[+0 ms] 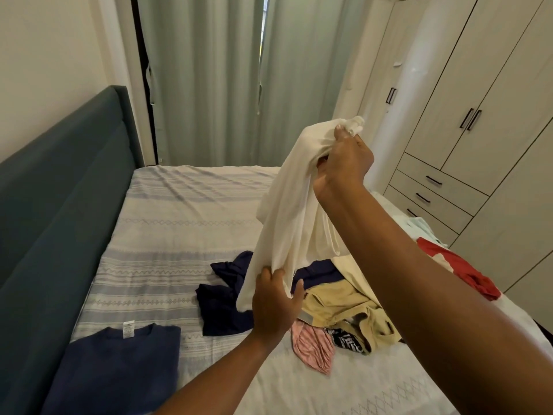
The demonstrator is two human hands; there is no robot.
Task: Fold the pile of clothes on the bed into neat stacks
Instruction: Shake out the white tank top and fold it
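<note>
Head view: the fingers of my right hand [344, 163] pinch the top of a white garment [294, 205] held high, the fingers of my left hand [273, 304] grip its lower edge, so it hangs lengthwise between them, above the pile [338, 304] on the bed [179, 223].

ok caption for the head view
Left hand and right hand hold up a white garment over the clothes pile

A right arm [419, 265] hid part of the clothes pile [338, 304]; the navy shirt [119, 363] ran off frame, its label [128, 329] unreadable.
</note>
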